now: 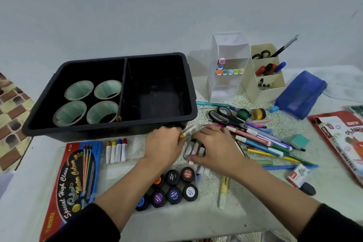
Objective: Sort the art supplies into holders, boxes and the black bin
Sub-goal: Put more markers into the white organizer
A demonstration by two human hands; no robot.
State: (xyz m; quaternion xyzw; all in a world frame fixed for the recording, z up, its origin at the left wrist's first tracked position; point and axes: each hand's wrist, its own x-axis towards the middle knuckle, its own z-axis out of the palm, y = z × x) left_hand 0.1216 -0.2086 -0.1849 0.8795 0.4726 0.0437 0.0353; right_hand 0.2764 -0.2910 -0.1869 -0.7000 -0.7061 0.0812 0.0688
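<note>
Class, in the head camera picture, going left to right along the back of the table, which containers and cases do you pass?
Black bin → white holder → cream holder → blue pouch → red pastel box.

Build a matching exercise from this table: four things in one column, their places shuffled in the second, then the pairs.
1. paper cups
2. black-handled scissors
3. poster paint jars
4. blue pouch

A. just right of the cream holder
B. near the table edge, right of the watercolour box
C. left compartment of the black bin
D. on the table beside the pens

Pairs: 1-C, 2-D, 3-B, 4-A
</note>
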